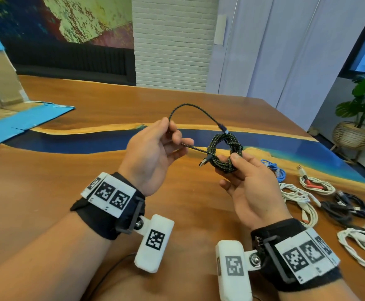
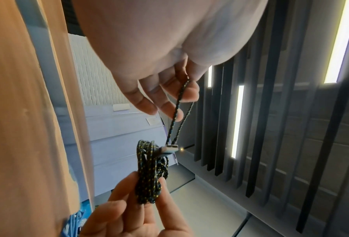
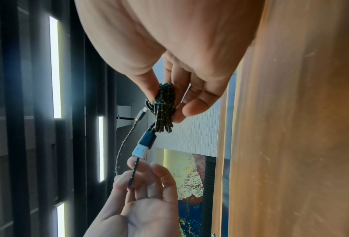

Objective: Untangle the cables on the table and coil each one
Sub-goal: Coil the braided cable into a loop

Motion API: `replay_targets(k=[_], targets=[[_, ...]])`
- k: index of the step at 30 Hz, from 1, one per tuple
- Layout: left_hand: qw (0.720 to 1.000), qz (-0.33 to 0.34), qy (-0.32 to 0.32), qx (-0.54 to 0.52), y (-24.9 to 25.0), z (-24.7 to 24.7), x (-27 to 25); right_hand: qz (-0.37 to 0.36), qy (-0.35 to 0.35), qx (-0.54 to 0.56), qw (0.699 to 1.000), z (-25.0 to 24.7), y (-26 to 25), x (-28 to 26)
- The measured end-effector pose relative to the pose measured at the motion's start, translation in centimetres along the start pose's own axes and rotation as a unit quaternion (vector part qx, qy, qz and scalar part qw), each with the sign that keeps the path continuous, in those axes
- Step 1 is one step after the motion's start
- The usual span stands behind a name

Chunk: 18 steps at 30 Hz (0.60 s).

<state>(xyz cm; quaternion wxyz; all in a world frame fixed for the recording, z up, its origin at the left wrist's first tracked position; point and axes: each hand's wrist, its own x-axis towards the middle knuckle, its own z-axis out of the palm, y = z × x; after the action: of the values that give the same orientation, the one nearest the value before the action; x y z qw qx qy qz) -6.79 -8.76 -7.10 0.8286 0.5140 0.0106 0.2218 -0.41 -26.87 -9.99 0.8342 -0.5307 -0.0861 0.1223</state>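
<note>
The right hand (image 1: pixel 245 183) pinches a coiled bundle of black braided cable with yellow flecks (image 1: pixel 225 152) between thumb and fingers, held in the air above the wooden counter with a blue resin band (image 1: pixel 68 170). The left hand (image 1: pixel 155 153) grips the cable's loose tail, which arches up from its fingers and back down to the coil. A silver USB plug (image 1: pixel 203 162) juts from the bundle. On the counter to the right lie a blue cable (image 1: pixel 275 169), white cables (image 1: pixel 299 198) and a dark cable (image 1: pixel 346 208). A flattened cardboard box (image 1: pixel 1 92) lies far left.
</note>
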Motion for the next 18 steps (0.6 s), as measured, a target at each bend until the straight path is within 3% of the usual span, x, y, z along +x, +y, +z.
replay_targets(k=[3,11,14,18], targets=[[0.999,0.012,0.035,-0.02,0.2,-0.2,0.3,-0.01,-0.017,-0.001,1.0,0.2,0.0,-0.3],[0.991,-0.016,0.126,0.052,0.1,-2.1,1.7,-0.051,-0.058,0.009,0.997,0.6,-0.1,-0.8],[0.986,-0.07,0.123,0.084,0.1,-2.9,2.2,-0.062,-0.067,0.037,0.995,0.5,-0.5,-0.8],[0.98,-0.106,0.061,0.159,-0.2,-2.8,1.8,-0.062,-0.087,0.057,0.993,0.5,-0.8,-1.0]])
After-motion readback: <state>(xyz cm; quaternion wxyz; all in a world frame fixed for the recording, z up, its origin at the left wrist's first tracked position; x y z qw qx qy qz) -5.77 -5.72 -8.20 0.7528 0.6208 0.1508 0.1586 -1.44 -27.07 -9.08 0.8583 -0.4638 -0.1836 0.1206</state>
